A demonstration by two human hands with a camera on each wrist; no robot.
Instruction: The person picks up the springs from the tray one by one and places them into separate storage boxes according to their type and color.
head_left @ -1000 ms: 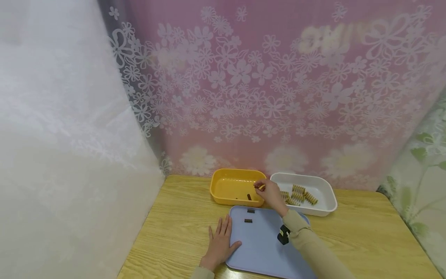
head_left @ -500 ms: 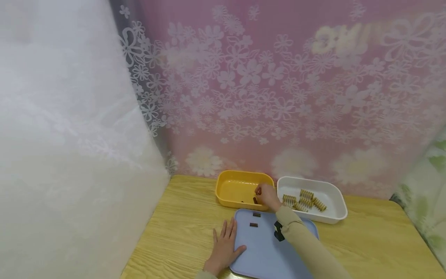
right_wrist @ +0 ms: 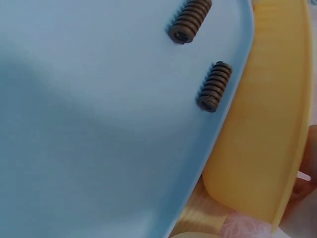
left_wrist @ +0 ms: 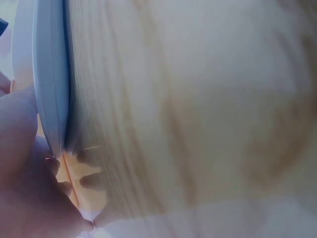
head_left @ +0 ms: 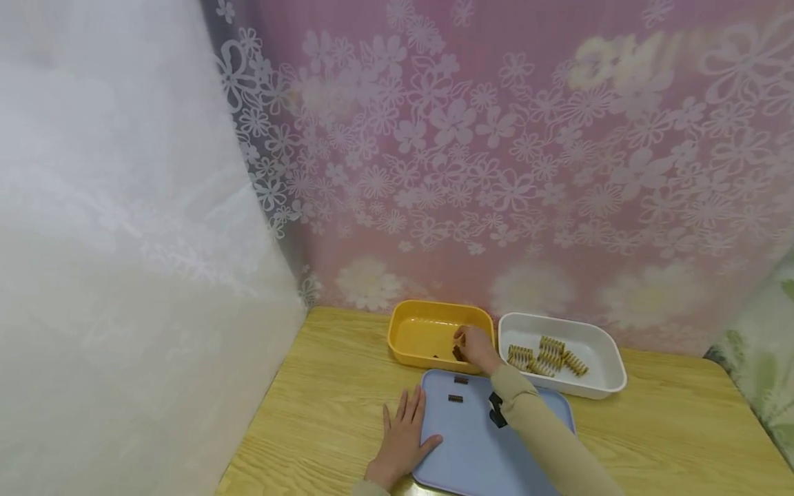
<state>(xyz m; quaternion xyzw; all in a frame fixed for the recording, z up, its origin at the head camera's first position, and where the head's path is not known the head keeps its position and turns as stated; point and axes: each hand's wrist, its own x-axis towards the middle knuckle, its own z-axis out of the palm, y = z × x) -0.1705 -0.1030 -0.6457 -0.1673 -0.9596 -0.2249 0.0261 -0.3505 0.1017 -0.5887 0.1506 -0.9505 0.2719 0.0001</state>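
My right hand (head_left: 479, 348) reaches into the right end of a yellow bin (head_left: 412, 358), fingertips bent together. It seems to pinch a small brown coil spring (head_left: 457, 353), mostly hidden by the fingers. In the right wrist view only part of this hand shows, behind the bin wall. My left hand (head_left: 403, 437) lies with fingers extended on the left edge of a pale blue tray (head_left: 471, 448), thumb over the rim. Two brown coil springs lie at the tray's far left, a nearer one (right_wrist: 190, 22) and a farther one (right_wrist: 215, 87).
A white bin (head_left: 604, 382) holding several gold-coloured coil springs (head_left: 551, 355) stands right of the yellow one. Another small dark bit (head_left: 436, 356) lies in the yellow bin. Wooden tabletop (head_left: 322, 399) surrounds everything, with floral curtains (head_left: 434, 207) behind.
My right hand has lowered from over the yellow bin's right rim into the bin. My left hand stays on the tray edge. The head view has shifted slightly.
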